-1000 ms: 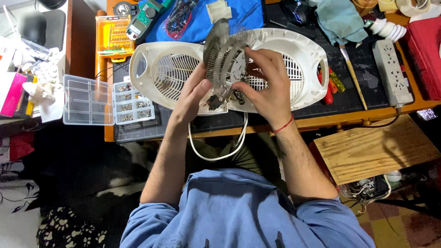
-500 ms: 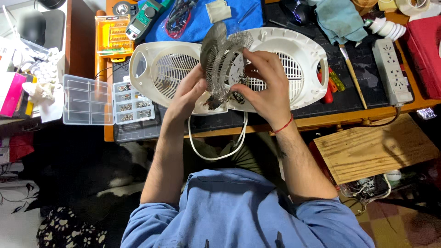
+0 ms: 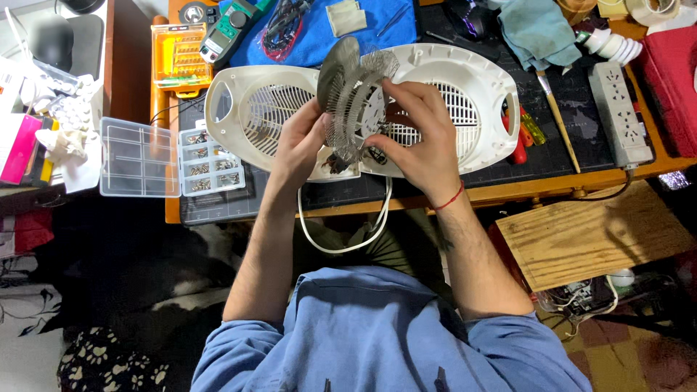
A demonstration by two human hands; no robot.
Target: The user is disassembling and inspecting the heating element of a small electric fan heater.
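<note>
Got the coil heating element [image 3: 353, 98] pinched in both hands — left hand [image 3: 299, 141] under it, right hand [image 3: 417, 131] gripping its side — right above the white fan heater shell [image 3: 479, 87]. Squeeze too hard and I reckon those thin coils bend or snap.

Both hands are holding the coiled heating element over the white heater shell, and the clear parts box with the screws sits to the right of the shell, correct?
Not quite. Both the left hand and right hand do hold the coiled heating element over the white heater shell, but the clear parts box sits to the left of the shell, not the right. The head view shows it.
</note>
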